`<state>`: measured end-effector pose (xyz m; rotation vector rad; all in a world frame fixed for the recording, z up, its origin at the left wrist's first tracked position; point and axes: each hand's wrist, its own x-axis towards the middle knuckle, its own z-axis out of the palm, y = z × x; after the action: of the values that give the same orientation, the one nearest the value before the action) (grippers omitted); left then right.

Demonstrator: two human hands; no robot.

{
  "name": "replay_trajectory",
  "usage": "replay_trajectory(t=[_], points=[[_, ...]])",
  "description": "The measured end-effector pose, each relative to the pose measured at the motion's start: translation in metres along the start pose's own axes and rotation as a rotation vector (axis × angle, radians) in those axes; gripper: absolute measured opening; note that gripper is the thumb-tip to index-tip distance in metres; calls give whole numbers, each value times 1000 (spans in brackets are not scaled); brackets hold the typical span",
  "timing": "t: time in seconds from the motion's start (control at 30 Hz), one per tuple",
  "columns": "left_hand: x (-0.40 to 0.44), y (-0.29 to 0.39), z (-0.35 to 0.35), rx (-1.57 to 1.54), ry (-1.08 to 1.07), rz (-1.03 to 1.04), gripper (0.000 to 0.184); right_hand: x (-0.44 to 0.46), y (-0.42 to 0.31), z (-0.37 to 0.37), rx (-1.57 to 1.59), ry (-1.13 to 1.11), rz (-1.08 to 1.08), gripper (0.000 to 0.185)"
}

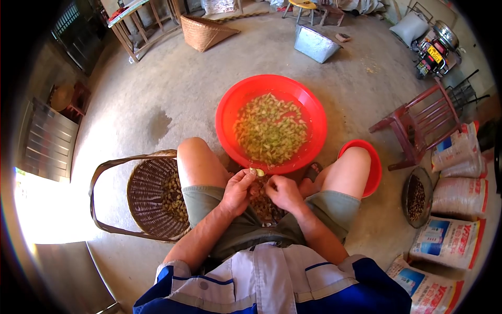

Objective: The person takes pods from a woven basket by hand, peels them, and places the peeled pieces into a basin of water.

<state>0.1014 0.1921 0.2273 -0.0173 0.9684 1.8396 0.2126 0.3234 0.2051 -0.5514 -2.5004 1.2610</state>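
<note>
Between my knees, my left hand [239, 189] pinches a small pale green piece [260, 172] at its fingertips. Close on its right is my right hand [284, 191], fingers curled; whatever it may hold is too small to make out. Just beyond both hands stands a large red basin [314, 112], with many pale green pieces [272, 128] in liquid. Below the hands, brownish scraps [264, 206] lie between my legs. Beside my left knee a dark wicker basket [144, 196] with a tall handle holds small brownish-green pieces [173, 196].
A smaller red bucket [373, 172] stands behind my right knee. Farther right are a wooden chair [413, 123], a round pan [418, 201] and stacked sacks [447, 240]. Ahead are a metal tub [315, 44], a woven scoop [204, 32] and a table [128, 11].
</note>
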Motion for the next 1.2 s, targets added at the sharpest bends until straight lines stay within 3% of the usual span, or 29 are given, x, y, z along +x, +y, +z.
replay_trajectory(t=[0.03,0.27,0.47,0.67,0.77,0.9,0.97,1.0,1.1,1.2], points=[[0,2,2,1,18,-11,14,-4,-1,1,-91,-122,86,15],[-5,11,6,-72,-53,-25,16,-4,-4,-2,-55,-98,-17,22],[0,6,-1,-144,-99,-8,17,-10,6,3,-177,-317,-66,21],[0,6,7,-23,-70,50,15,-17,10,12,-278,-403,-41,17],[24,5,11,224,81,96,27,-18,12,14,-309,-429,-58,18],[54,19,32,802,159,446,62,-17,6,17,-330,-381,-137,19],[54,21,28,1066,196,367,61,-20,20,26,-274,-269,-263,20],[54,22,25,1199,213,323,60,-18,17,23,-264,-302,-181,21],[45,12,5,1292,103,126,55,-12,7,16,-219,-308,33,23],[31,4,2,1021,122,92,51,-6,-10,9,-118,-104,80,24]])
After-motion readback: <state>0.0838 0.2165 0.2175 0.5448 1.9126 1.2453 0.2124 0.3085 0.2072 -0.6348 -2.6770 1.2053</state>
